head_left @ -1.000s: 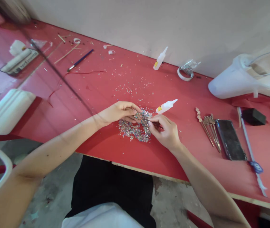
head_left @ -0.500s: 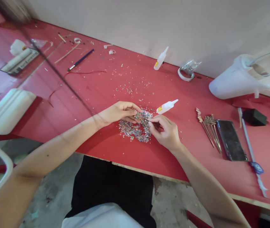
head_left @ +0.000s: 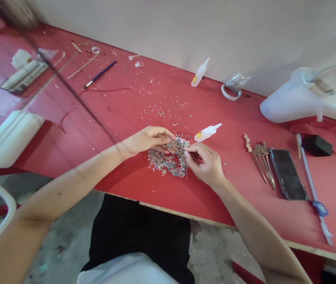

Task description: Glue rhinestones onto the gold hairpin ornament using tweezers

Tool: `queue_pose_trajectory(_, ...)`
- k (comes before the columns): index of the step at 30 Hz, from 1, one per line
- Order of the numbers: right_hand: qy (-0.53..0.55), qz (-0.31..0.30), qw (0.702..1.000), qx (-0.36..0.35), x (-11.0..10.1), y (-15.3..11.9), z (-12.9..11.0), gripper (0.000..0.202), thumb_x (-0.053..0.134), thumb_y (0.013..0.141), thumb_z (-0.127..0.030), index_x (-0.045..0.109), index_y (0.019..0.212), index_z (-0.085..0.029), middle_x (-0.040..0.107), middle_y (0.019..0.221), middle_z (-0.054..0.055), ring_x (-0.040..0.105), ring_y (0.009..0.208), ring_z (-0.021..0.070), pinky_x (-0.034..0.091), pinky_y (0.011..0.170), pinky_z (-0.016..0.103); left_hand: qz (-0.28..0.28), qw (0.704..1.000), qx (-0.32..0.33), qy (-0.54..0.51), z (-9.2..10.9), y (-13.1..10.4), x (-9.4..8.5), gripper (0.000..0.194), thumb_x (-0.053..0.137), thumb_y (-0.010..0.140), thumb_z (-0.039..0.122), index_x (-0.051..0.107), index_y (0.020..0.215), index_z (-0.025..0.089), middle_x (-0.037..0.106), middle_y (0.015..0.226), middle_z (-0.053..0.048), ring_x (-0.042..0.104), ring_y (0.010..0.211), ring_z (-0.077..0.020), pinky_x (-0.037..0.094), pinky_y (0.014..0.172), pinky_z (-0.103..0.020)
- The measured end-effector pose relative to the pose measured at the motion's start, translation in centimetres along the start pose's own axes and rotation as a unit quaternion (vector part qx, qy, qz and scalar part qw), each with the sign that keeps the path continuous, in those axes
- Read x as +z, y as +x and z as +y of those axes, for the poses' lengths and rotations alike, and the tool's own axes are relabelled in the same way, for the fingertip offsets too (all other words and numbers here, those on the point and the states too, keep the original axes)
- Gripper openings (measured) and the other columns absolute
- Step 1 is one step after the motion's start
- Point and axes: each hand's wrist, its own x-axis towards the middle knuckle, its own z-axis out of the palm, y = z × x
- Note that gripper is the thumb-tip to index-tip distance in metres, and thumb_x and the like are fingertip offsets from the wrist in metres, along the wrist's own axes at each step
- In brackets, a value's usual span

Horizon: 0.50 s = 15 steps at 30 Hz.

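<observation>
While the left hand (head_left: 154, 140) is pinching a small ornament (head_left: 172, 145), the right hand (head_left: 206, 162) is holding a slim tool (head_left: 181, 148) whose tip is reaching toward it. The left fingers are clamping on the ornament and partly covering it, so its full outline is remaining unclear; the right fingers are closing together on the slim tool, and its tip is blending into the glitter. Both hands are working just above a pile of glittering flakes (head_left: 168, 165), near the middle of the front edge of the red surface (head_left: 144, 183). Just beyond the right hand, a glue bottle (head_left: 205, 133) is lying on its side. Toward the right edge, metallic hairpins (head_left: 261, 162) are lying beside a dark phone (head_left: 288, 174). By the back edge, a clear bag (head_left: 236, 83) is resting at a white ring (head_left: 230, 94), its contents being hard to make out. At the left, a white case (head_left: 11, 138) is running out of view, and a blurred dark strand (head_left: 70, 87) is crossing the view, hiding strips of the surface behind it.
</observation>
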Motion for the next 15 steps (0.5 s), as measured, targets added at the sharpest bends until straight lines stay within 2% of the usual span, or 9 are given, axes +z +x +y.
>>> queue_pose_trajectory(5, 0.003, 0.009, 1.000, -0.006, -0.02, -0.06, 0.01, 0.009, 0.057, 0.085, -0.016, 0.060, 0.091, -0.022, 0.064, 0.079, 0.001, 0.054, 0.059, 0.0109, 0.046, 0.054, 0.025, -0.007, 1.000, 0.002, 0.002, -0.12, 0.09, -0.20, 0.016, 0.059, 0.090, 0.017, 0.063, 0.105, 0.012, 0.076, 0.083, -0.007, 0.074, 0.083, -0.0150, 0.059, 0.083, -0.029)
queue_pose_trajectory(15, 0.000, 0.005, 1.000, -0.020, 0.03, -0.05, 0.22, 0.011, 0.057, 0.084, -0.014, 0.060, 0.091, -0.021, 0.063, 0.078, 0.001, 0.053, 0.059, 0.0104, 0.045, 0.055, 0.025, 0.005, 1.000, -0.007, 0.006, 0.03, 0.04, 0.07, 0.015, 0.055, 0.092, 0.013, 0.063, 0.105, 0.011, 0.075, 0.083, -0.007, 0.074, 0.083, -0.0164, 0.059, 0.083, -0.029)
